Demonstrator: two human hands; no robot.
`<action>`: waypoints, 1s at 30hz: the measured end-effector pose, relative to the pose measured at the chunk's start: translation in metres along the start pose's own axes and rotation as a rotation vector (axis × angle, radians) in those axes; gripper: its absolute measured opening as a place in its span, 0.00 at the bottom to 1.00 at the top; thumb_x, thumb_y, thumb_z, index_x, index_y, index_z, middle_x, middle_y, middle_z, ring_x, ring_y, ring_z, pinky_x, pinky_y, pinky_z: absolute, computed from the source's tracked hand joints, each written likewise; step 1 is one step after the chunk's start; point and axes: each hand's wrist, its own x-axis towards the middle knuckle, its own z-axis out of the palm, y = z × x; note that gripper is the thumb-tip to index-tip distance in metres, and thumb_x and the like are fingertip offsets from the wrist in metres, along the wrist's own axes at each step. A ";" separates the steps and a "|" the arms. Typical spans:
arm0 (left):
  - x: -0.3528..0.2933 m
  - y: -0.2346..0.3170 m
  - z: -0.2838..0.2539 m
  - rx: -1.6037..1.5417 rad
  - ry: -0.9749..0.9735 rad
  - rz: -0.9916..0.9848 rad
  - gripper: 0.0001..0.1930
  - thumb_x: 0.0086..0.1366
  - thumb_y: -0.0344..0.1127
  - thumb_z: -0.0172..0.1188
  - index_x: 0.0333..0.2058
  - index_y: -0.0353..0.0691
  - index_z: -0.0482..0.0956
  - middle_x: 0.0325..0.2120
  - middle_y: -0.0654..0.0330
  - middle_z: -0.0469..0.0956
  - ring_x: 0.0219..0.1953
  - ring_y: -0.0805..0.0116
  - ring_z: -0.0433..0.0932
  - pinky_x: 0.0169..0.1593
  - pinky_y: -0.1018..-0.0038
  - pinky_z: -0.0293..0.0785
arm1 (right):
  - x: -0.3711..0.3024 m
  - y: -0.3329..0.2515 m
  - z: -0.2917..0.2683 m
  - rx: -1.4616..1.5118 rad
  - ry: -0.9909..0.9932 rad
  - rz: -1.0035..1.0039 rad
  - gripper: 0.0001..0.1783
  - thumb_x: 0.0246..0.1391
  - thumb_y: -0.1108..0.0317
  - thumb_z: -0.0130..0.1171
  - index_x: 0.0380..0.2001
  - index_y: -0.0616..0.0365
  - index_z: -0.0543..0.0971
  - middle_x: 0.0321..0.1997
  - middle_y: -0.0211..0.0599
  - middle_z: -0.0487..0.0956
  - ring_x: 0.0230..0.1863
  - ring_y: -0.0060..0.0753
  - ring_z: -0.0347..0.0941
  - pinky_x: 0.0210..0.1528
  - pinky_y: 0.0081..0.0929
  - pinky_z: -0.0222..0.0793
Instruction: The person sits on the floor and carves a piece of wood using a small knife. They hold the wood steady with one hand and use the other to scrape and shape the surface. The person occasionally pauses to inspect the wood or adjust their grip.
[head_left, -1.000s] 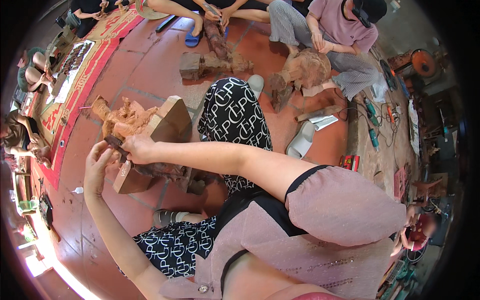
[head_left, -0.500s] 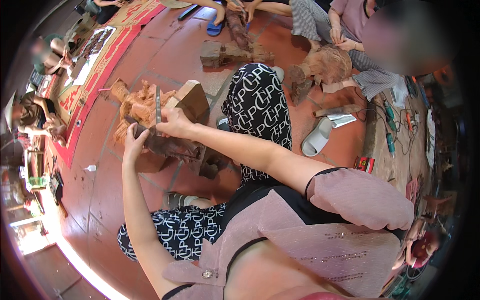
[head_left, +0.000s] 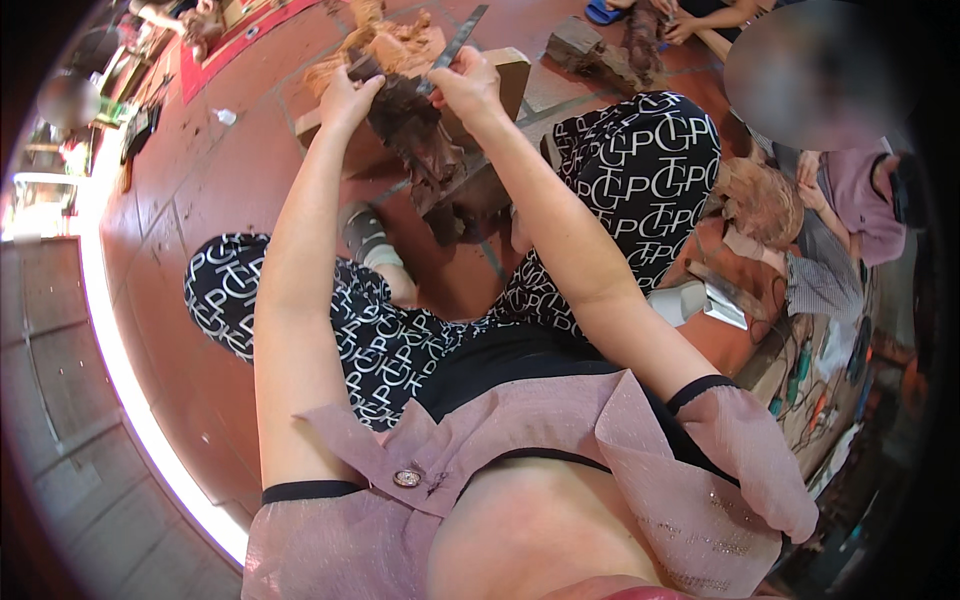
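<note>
Between my knees a dark brown wood carving (head_left: 410,125) leans with its rough lower end toward me. My left hand (head_left: 348,98) is closed round a narrow part at its upper left. My right hand (head_left: 466,85) grips a long flat grey metal file (head_left: 460,42), which slants up and to the right, close beside the carving. Whether the file touches the wood, I cannot tell. Just beyond lies a lighter orange-brown carving (head_left: 395,45), partly hidden by my hands. A pale wooden block (head_left: 513,80) stands to the right of my right hand.
At the upper right, other people sit by a dark wooden piece (head_left: 590,58) and a round root-like carving (head_left: 760,205). A grey slipper (head_left: 678,302) and corded green power tools (head_left: 800,365) lie at the right. A small white bottle (head_left: 225,117) is on the tiled floor.
My view has tilted and turned, so the carvings and hands appear higher and farther right. The file has swung from nearly upright to slanting right. Both hands keep their holds.
</note>
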 end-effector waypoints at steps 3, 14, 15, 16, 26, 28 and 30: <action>-0.016 -0.031 0.021 -0.156 0.260 0.018 0.36 0.51 0.56 0.62 0.50 0.34 0.68 0.35 0.52 0.77 0.32 0.65 0.76 0.37 0.72 0.71 | 0.003 0.000 0.005 0.099 0.010 -0.059 0.12 0.43 0.76 0.59 0.34 0.65 0.71 0.24 0.36 0.76 0.18 0.25 0.73 0.17 0.20 0.71; -0.113 -0.021 0.093 -1.014 -0.094 -0.352 0.32 0.51 0.49 0.68 0.46 0.28 0.72 0.43 0.52 0.75 0.43 0.65 0.74 0.48 0.73 0.69 | 0.045 0.022 -0.027 0.360 0.263 0.151 0.07 0.49 0.78 0.52 0.33 0.61 0.71 0.23 0.38 0.75 0.12 0.28 0.70 0.13 0.24 0.71; -0.111 -0.024 0.092 -1.082 -0.110 -0.357 0.31 0.50 0.48 0.68 0.46 0.29 0.72 0.43 0.52 0.75 0.43 0.65 0.74 0.49 0.73 0.69 | 0.043 0.022 -0.025 0.364 0.257 0.160 0.05 0.50 0.77 0.53 0.32 0.61 0.72 0.23 0.38 0.75 0.14 0.29 0.71 0.14 0.25 0.71; -0.112 -0.028 0.091 -1.115 -0.135 -0.389 0.32 0.48 0.48 0.69 0.46 0.29 0.72 0.43 0.52 0.75 0.44 0.65 0.74 0.49 0.73 0.69 | 0.041 0.022 -0.023 0.354 0.232 0.144 0.05 0.50 0.76 0.53 0.32 0.62 0.72 0.23 0.37 0.75 0.15 0.30 0.72 0.15 0.25 0.72; -0.111 -0.008 0.082 -1.028 -0.019 -0.437 0.32 0.40 0.46 0.74 0.41 0.29 0.76 0.39 0.54 0.78 0.40 0.67 0.76 0.46 0.72 0.72 | 0.043 0.018 -0.026 0.248 0.222 0.135 0.03 0.50 0.75 0.56 0.29 0.61 0.73 0.25 0.34 0.74 0.18 0.27 0.71 0.19 0.24 0.72; -0.111 -0.006 0.086 -1.052 0.015 -0.445 0.29 0.42 0.44 0.73 0.40 0.28 0.77 0.38 0.54 0.78 0.39 0.68 0.77 0.45 0.72 0.72 | 0.046 0.018 -0.025 0.256 0.219 0.126 0.03 0.49 0.75 0.56 0.29 0.61 0.73 0.24 0.34 0.74 0.18 0.27 0.70 0.19 0.23 0.72; -0.113 0.001 0.085 -1.064 0.035 -0.411 0.28 0.44 0.42 0.73 0.40 0.29 0.76 0.38 0.55 0.78 0.38 0.68 0.77 0.45 0.73 0.72 | 0.050 0.025 -0.025 0.267 0.201 0.091 0.03 0.49 0.75 0.56 0.29 0.60 0.73 0.24 0.33 0.74 0.18 0.26 0.70 0.18 0.23 0.71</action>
